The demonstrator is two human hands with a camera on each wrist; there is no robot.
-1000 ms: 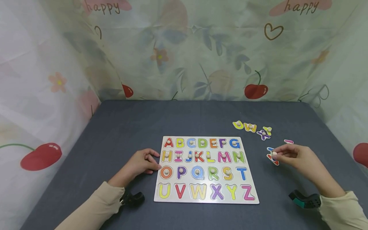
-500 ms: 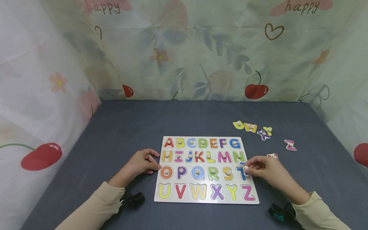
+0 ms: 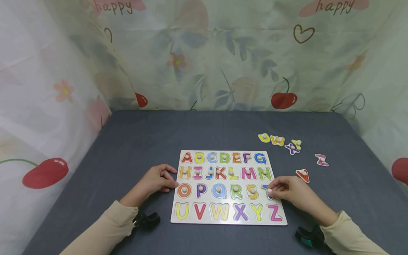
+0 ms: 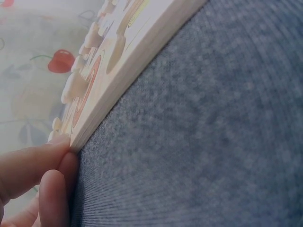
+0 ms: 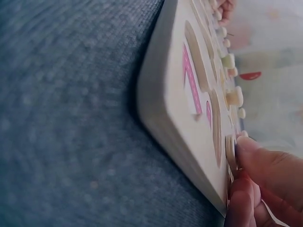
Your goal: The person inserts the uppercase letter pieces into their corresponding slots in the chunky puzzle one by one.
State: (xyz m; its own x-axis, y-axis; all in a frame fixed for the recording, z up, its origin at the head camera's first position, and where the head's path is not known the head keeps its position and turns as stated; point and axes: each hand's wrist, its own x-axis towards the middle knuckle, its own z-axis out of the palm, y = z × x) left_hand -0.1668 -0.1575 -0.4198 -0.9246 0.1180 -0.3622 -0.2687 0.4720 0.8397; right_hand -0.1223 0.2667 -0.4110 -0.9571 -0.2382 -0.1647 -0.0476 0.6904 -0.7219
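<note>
A white alphabet puzzle board lies on the table, its upper rows filled with knobbed letters. Over the T recess at its right side, my right hand pinches the knob of the blue letter T piece. The piece looks slightly off its recess; fingers hide part of it. My left hand holds the board's left edge, thumb on the rim and other fingers curled beside it. The bottom row shows printed letters U to Z without knobs.
Loose pieces lie to the right of and beyond the board: red V, pink Z, purple X, yellow Y, orange W and yellow U. Dark cloth covers the table; patterned curtains surround it.
My right hand has carried the T piece leftward from beside the V to the board, then shifted it slightly nearer me. The V and Z are uncovered. My left hand stays in place.
</note>
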